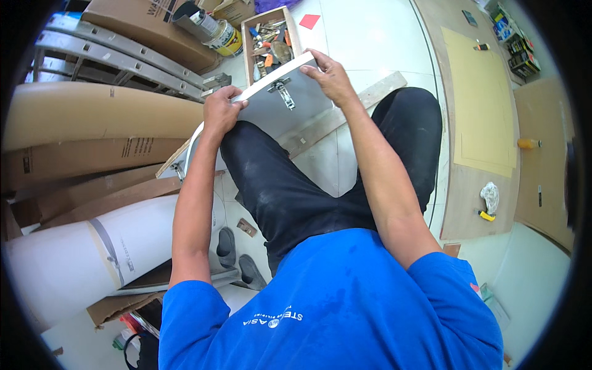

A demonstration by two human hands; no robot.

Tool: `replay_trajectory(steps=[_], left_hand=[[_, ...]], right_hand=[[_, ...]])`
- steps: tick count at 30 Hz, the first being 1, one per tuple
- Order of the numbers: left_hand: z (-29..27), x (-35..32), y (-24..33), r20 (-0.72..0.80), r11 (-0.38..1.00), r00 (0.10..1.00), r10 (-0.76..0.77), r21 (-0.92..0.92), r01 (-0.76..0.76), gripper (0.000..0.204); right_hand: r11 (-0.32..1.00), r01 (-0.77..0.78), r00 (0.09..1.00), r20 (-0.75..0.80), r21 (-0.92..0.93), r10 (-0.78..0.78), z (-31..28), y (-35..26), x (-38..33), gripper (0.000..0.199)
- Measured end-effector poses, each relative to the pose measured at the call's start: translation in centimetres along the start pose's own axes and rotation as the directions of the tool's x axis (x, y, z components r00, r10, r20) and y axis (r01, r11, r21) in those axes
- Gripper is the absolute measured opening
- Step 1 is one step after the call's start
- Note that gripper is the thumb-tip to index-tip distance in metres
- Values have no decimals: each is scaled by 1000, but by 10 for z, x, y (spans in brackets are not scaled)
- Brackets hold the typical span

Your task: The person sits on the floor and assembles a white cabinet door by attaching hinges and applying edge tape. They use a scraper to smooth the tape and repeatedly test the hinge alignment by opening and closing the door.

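Observation:
A grey cabinet door (311,102) with a pale edge stands tilted against my legs. My left hand (223,111) is closed around its top edge, near my left knee. Farther along the same edge, toward its far right corner, my right hand (330,77) grips with thumb on the near face and fingers over the edge. A metal concealed hinge (283,95) is fixed to the door's face between my hands. Another hinge (178,169) shows at the lower left end, by my left forearm. The door's far face is hidden.
A wooden tray of tools (246,43) lies beyond the door. A plank (376,92) crosses the tiled floor. At left are a metal ladder (117,52), cardboard rolls and a white roll (68,265). On the right, a board (481,111) carries a yellow cutter (486,216).

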State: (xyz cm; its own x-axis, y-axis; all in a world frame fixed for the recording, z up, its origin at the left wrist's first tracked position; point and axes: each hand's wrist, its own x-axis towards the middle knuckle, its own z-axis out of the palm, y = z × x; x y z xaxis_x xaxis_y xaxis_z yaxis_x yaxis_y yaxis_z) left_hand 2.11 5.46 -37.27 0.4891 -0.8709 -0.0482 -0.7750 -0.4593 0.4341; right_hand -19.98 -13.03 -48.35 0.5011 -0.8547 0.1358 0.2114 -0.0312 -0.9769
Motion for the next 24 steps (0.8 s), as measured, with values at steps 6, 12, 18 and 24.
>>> replay_trajectory(steps=[6, 12, 18, 24], left_hand=[[-1, -4, 3, -21, 1000, 1000, 17, 14, -16, 30], [4, -7, -3, -78, 999, 996, 32, -2, -32, 31], [2, -2, -8, -41, 1000, 999, 26, 14, -26, 34], [8, -9, -5, -109, 997, 991, 76, 21, -74, 33]], right_hand=[[986, -40, 995, -95, -161, 24, 5, -3, 4, 45], [970, -77, 974, -226, -232, 23, 20, -18, -3, 34], [1000, -7, 952, -307, 3, 7, 27, -13, -3, 32], [995, 96, 878, -469, -23, -95, 43, 2, -13, 29]])
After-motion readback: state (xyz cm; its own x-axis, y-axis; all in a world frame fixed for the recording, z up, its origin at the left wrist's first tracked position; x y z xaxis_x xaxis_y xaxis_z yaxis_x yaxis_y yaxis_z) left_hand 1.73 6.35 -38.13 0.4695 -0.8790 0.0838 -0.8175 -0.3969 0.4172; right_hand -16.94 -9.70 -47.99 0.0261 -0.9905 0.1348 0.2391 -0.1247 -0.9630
